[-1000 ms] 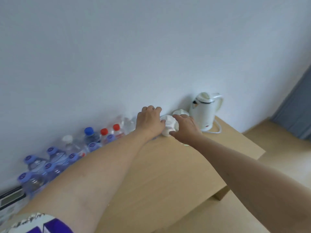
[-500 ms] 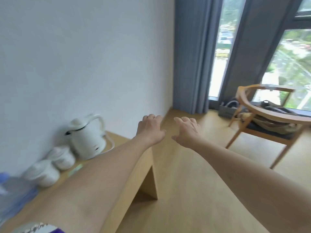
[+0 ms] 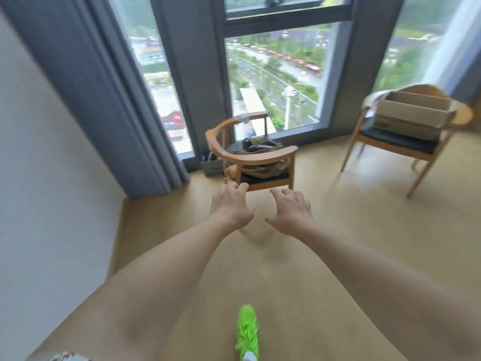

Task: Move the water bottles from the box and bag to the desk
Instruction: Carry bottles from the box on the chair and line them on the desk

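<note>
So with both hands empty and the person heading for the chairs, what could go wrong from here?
The cardboard box sits on the far chair and overhangs its armrest, so a careless pull might tip it. The bag slumps on the near chair, so bottles inside may be awkward to lift. Left hand and right hand hold nothing.

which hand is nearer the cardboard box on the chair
Right. The right hand is out over the floor, below and left of the cardboard box on the far chair. The left hand is farther left, in front of the nearer chair.
</note>
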Available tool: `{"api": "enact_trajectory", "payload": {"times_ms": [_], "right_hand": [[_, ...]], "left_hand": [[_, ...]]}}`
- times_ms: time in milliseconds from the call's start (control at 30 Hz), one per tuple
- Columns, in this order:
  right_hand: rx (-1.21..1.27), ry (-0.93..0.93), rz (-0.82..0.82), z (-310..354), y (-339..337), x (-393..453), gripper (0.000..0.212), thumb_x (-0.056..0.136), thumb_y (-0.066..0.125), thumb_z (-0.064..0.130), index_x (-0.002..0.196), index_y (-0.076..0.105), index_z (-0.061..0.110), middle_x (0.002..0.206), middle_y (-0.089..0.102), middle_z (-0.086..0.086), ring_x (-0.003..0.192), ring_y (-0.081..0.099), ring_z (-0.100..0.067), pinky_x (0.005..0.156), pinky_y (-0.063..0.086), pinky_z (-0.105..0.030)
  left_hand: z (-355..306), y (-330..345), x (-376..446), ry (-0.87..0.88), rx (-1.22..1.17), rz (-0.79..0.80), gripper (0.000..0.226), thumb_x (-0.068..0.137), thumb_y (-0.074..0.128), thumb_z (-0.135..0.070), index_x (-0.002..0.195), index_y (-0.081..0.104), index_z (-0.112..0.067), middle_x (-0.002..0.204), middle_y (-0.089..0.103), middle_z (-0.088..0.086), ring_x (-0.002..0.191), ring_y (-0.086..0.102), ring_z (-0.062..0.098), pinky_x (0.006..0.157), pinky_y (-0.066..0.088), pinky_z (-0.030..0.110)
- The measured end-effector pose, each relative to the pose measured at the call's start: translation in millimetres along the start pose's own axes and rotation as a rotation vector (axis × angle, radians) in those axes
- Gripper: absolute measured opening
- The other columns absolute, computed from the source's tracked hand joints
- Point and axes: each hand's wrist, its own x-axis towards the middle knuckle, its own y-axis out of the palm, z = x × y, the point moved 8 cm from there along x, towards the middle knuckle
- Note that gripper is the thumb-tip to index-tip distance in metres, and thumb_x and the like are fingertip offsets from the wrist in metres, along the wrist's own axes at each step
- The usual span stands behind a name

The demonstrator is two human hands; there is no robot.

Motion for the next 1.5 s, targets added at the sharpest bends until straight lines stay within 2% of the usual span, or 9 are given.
{"api": "enact_trajectory", "payload": {"times_ms": [167,300,433,600,800,967,1133,1367,1500], "right_hand": [[-0.031,0.203,-0.043,-93.4,-22.8,85.6,0.069,0.082,0.068,0.048,0.141,0.037,0.029,0.142,0.045,-0.005,0.13,0.036,-0.03,0.101,0.036,-0.047],[-0.042,0.374,-0.064,-162.2,-57.9,147.5,0.071,0.083,0.065,0.05,0.144,0.034,0.03,0.142,0.046,-0.001,0.129,0.037,-0.028,0.1,0.037,-0.045],[-0.008,0.523,-0.127,-225.9,-87.9,189.4,0.073,0.082,0.067,0.052,0.145,0.036,0.029,0.141,0.047,-0.001,0.129,0.039,-0.027,0.1,0.038,-0.043],[0.044,0.664,-0.129,-309.9,-94.9,225.4,0.075,0.083,0.067,0.051,0.146,0.035,0.029,0.144,0.043,0.0,0.132,0.036,-0.027,0.102,0.037,-0.043],[0.047,0.73,-0.158,-430.8,-106.4,295.8,0.072,0.084,0.068,0.049,0.144,0.037,0.027,0.144,0.043,-0.002,0.132,0.036,-0.029,0.101,0.038,-0.044],[0.059,0.729,-0.145,-537.3,-142.0,366.3,0.065,0.085,0.067,0.046,0.14,0.039,0.027,0.142,0.043,-0.004,0.131,0.036,-0.029,0.101,0.036,-0.044],[0.053,0.723,-0.132,-627.3,-190.3,441.6,0.056,0.086,0.066,0.044,0.135,0.045,0.025,0.139,0.045,-0.004,0.13,0.037,-0.029,0.103,0.035,-0.043],[0.092,0.747,-0.073,-720.2,-196.2,542.1,0.064,0.085,0.068,0.046,0.14,0.042,0.027,0.142,0.045,-0.003,0.133,0.037,-0.029,0.104,0.037,-0.045],[0.079,0.763,-0.091,-784.8,-205.0,611.0,0.071,0.084,0.068,0.047,0.145,0.036,0.029,0.145,0.043,-0.003,0.133,0.036,-0.028,0.103,0.037,-0.045]], "left_hand": [[-70.3,45.2,130.8,0.157,-0.008,0.069,0.057,0.082,0.067,-0.047,0.134,0.05,-0.028,0.124,0.053,0.003,0.115,0.05,0.026,0.094,0.05,0.043],[-138.4,54.9,227.5,0.304,-0.071,0.126,0.042,0.082,0.068,-0.043,0.119,0.055,-0.028,0.114,0.055,0.004,0.103,0.051,0.024,0.091,0.052,0.044],[-211.6,63.8,303.0,0.413,-0.13,0.15,0.058,0.086,0.066,-0.04,0.139,0.049,-0.024,0.134,0.054,0.006,0.124,0.047,0.027,0.099,0.045,0.043],[-301.1,109.7,358.9,0.569,-0.124,0.243,0.061,0.087,0.061,-0.039,0.143,0.044,-0.023,0.14,0.05,0.007,0.128,0.043,0.028,0.099,0.043,0.043],[-405.1,177.3,446.7,0.666,-0.065,0.257,0.056,0.087,0.062,-0.036,0.139,0.047,-0.023,0.131,0.053,0.007,0.12,0.047,0.027,0.092,0.048,0.04],[-499.1,215.3,539.9,0.642,-0.091,0.274,0.052,0.085,0.066,-0.035,0.133,0.05,-0.023,0.119,0.053,0.005,0.111,0.049,0.024,0.076,0.043,0.031],[-583.2,229.2,629.8,0.578,-0.165,0.282,0.055,0.085,0.069,-0.037,0.135,0.05,-0.022,0.128,0.053,0.005,0.12,0.047,0.027,0.093,0.049,0.039],[-666.2,265.4,738.0,0.672,-0.094,0.288,0.036,0.084,0.065,-0.036,0.115,0.053,-0.023,0.107,0.052,0.002,0.102,0.048,0.024,0.077,0.048,0.035],[-712.9,300.0,817.8,0.681,-0.104,0.294,0.033,0.085,0.063,-0.035,0.114,0.053,-0.023,0.103,0.05,0.0,0.1,0.048,0.024,0.08,0.053,0.039]]}}
